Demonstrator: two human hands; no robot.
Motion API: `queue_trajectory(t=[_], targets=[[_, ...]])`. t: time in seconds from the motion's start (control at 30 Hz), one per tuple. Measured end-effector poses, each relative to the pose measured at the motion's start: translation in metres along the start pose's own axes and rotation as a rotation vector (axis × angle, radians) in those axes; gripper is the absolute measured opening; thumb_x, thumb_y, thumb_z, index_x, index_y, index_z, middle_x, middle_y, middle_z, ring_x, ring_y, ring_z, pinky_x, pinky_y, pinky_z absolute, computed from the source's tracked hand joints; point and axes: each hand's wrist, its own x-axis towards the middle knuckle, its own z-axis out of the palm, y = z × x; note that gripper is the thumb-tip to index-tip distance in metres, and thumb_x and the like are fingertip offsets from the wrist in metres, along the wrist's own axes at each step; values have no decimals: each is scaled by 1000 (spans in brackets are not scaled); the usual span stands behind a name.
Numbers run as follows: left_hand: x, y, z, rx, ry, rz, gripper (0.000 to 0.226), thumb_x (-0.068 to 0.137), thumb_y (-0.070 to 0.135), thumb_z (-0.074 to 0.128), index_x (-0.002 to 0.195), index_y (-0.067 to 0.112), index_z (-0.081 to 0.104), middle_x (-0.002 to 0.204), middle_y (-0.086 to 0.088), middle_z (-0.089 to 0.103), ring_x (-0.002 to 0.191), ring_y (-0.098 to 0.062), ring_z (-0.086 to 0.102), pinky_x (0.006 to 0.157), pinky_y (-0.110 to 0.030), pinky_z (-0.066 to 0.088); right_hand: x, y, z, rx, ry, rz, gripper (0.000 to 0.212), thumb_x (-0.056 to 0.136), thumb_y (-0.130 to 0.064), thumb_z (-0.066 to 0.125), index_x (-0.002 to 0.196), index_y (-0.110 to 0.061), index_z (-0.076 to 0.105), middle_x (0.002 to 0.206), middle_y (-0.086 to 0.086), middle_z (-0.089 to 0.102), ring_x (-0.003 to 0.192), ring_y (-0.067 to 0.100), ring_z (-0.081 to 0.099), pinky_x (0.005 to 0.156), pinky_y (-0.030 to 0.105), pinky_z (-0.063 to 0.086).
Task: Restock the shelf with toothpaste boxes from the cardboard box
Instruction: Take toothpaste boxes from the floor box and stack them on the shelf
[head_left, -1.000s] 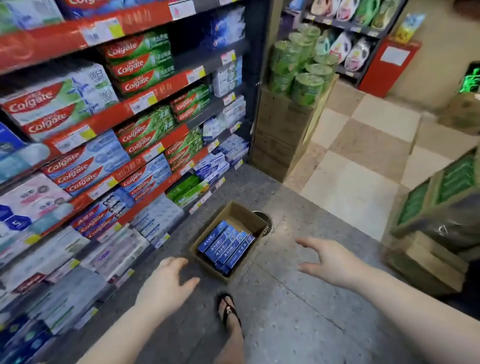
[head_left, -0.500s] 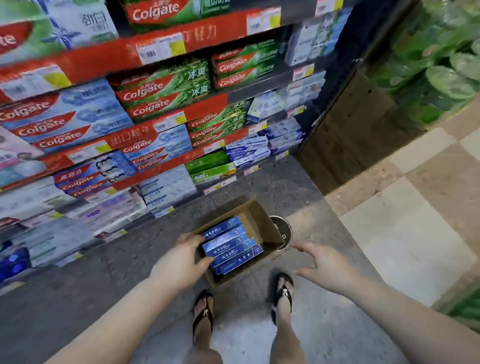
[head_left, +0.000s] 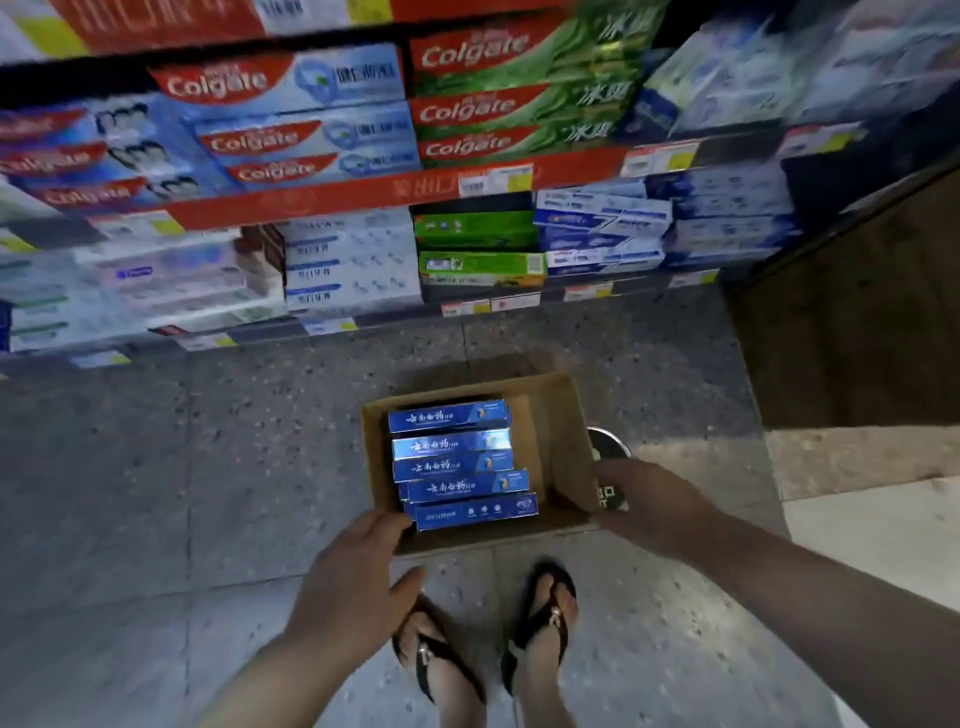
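An open cardboard box (head_left: 563, 431) sits on the grey floor in front of the shelf (head_left: 395, 192). Several blue toothpaste boxes (head_left: 457, 465) lie stacked inside its left half. My left hand (head_left: 358, 577) is at the box's near left corner, fingers reaching its rim by the nearest blue box. My right hand (head_left: 649, 506) is at the box's right wall near the front corner, fingers spread. Neither hand holds a toothpaste box.
The shelf carries rows of Colgate and other toothpaste cartons, with green boxes (head_left: 478, 249) and blue-white boxes (head_left: 602, 234) on the lowest tier. A round floor drain (head_left: 608, 447) lies just right of the box. A dark wooden stand (head_left: 852, 322) is at right. Sandalled feet (head_left: 488, 644) stand below the box.
The view has turned to face the shelf and come closer to the cardboard box. Both hands have moved in to the box's near corners.
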Motion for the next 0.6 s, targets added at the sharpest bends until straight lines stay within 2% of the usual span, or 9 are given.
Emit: queue_trajectory(t=[0.13,0.23,0.33,0.47,0.6], targets=[[42,-21,37,-33,45,0,48,84,33,60,129,24,46,131,5,49,116,-15,51,95,-27,41,70,13,27,-11,-22,29,33,88,-26,54,120,-16,56,121,6,60,108,23,58,89,31,46],[75,-45,61,-29,96,-5,44,82,30,62,124,21,53,125,3,55,108,-18,57,89,-30,45,123,21,49,11,11,88,42,89,-25,55,130,-20,48,127,7,56,113,23,54,91,31,44],[108,-72,83,-36,150,-21,49,74,35,58,118,16,59,118,-3,61,99,-25,62,81,-35,49,181,27,73,-51,77,12,48,87,-24,57,133,-25,44,134,3,51,117,20,51,92,32,43],[151,-105,110,-15,161,-35,50,79,27,68,126,18,52,129,-2,54,112,-24,55,92,-36,46,246,30,99,-101,118,-47,52,88,-27,57,136,-24,39,141,3,44,127,22,43,101,36,40],[189,-130,129,-25,182,-35,54,80,27,65,130,22,47,137,2,46,120,-22,48,99,-36,43,292,35,117,-139,178,-87,54,88,-26,57,138,-22,36,138,7,45,125,27,44,100,40,42]])
